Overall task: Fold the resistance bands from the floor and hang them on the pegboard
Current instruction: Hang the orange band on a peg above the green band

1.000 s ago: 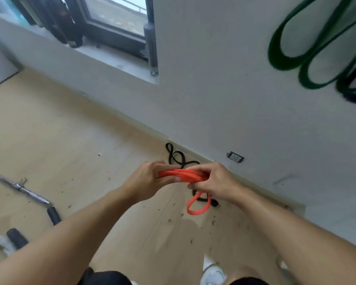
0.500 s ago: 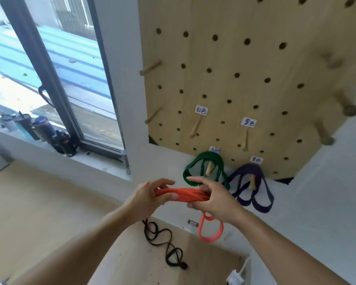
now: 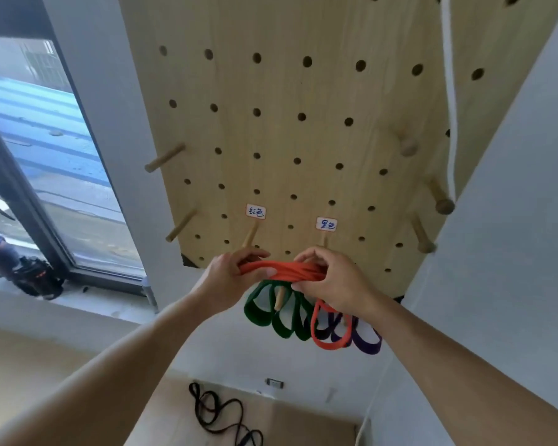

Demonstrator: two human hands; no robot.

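Both hands are holding the orange band (image 3: 290, 272) folded into a bundle between them, raised just in front of the lower edge of the pegboard (image 3: 303, 91). The left hand (image 3: 229, 281) is gripping one end, fingers curled round the strands; the right hand (image 3: 332, 281) is pinching the other end — one loop of the band is hanging below it. Behind the hands, a green band (image 3: 281, 320) is hanging in loops on a peg (image 3: 279, 297), and a purple band (image 3: 364, 339) is hanging just beside it. A black band (image 3: 219, 413) is lying on the floor (image 3: 303, 426) by the wall. Above the hands, two labelled pegs are sticking out of the board — the left one (image 3: 250, 236) is bare.
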